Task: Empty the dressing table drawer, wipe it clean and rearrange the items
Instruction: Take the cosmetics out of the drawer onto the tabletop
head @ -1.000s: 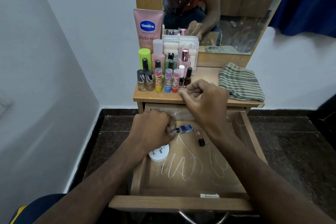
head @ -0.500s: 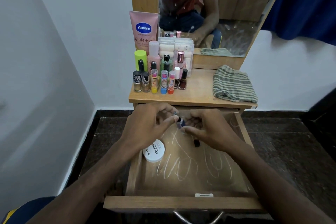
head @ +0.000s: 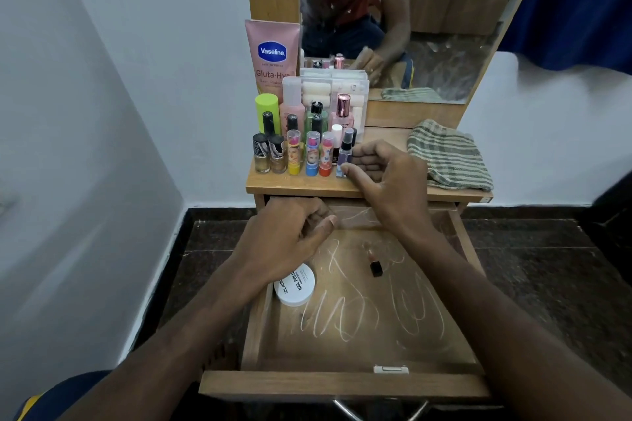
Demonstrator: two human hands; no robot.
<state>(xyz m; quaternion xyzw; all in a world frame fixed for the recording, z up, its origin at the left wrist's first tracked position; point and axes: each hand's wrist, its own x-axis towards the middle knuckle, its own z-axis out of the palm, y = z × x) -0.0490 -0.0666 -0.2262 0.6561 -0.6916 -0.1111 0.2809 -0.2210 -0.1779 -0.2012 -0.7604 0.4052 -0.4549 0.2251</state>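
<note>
The wooden drawer (head: 342,384) is pulled out below the dressing table top (head: 455,195). Its bottom shows pale scribble marks. Inside lie a round white nail polish remover tub (head: 297,287) at the left and a small black-capped bottle (head: 374,263) on its side near the middle. My right hand (head: 386,181) is up on the table top, thumb and curled fingers around a small purple spray bottle (head: 344,154) standing at the right end of the cosmetics row. My left hand (head: 290,239) hovers over the drawer's back left, loosely curled, with nothing in it.
Several nail polishes, lip balms (head: 312,154) and bottles crowd the table's left half, with a pink Vaseline tube (head: 273,55) behind. A striped cloth (head: 448,161) lies on the right. A mirror (head: 427,10) stands at the back, a wall close on the left.
The purple bottle went from my left hand to my right over the drawer, and my right hand has carried it up onto the table top. My left hand stays low, empty.
</note>
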